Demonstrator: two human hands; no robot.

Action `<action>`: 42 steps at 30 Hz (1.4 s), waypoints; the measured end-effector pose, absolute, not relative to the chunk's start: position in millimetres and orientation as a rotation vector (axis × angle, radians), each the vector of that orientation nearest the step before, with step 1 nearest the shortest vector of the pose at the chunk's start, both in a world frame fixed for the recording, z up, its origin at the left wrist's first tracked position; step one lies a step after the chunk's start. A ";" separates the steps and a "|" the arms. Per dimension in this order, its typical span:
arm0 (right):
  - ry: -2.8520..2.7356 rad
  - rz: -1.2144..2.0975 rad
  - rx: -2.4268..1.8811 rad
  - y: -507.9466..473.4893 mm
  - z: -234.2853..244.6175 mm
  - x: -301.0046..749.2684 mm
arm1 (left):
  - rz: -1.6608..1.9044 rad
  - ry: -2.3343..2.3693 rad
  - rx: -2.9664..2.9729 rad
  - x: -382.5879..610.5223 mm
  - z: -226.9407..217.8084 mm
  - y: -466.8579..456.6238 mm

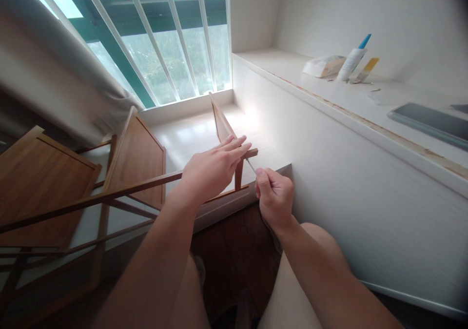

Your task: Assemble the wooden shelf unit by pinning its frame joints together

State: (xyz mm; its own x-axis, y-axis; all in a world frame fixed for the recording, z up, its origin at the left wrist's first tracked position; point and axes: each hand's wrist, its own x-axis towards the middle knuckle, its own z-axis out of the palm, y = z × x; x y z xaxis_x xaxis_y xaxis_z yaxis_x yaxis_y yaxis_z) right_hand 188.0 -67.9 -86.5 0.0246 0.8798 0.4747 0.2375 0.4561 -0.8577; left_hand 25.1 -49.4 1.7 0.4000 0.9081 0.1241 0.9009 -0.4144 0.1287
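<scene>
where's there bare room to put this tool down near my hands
Bare: the white platform between the window and the wooden frame; the ledge from the window end to the white packet, and between the tubes and the dark flat device. Crowded: frame rails around the left hand and right hand.

A brown wooden frame [127, 189] is lying tilted. A thin metal tool [250, 165] is angling up against its rail's end.
</scene>
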 end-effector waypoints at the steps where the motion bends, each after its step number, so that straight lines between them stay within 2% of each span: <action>1: -1.485 0.693 -1.033 -68.6 -87.1 187.2 | 0.273 1.678 2.592 25.1 1.7 -49.4; 9: -1.630 0.368 -1.038 -67.6 -81.7 192.3 | 0.276 1.682 2.579 25.1 1.3 -48.8; 14: -1.596 0.440 -1.061 -71.3 -78.0 199.9 | 0.276 1.684 2.567 25.2 1.3 -48.6; 20: -1.687 0.323 -1.032 -66.2 -75.0 202.0 | 0.265 1.702 2.567 25.8 2.2 -49.5; 36: -1.805 0.308 -1.006 -61.6 -74.3 198.6 | 0.241 1.703 2.613 24.6 -0.2 -48.9; 42: -2.123 0.299 -0.975 -58.0 -68.6 203.7 | 0.257 1.686 2.608 24.4 0.3 -48.7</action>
State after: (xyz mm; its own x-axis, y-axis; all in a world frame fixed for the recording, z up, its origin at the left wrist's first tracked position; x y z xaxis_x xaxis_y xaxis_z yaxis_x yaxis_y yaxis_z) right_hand 203.7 -58.0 -68.6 -0.4140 0.7263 0.5487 0.5467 0.6804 -0.4880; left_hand 24.4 -48.7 0.3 0.4011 0.9076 0.1242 0.9033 -0.4144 0.1109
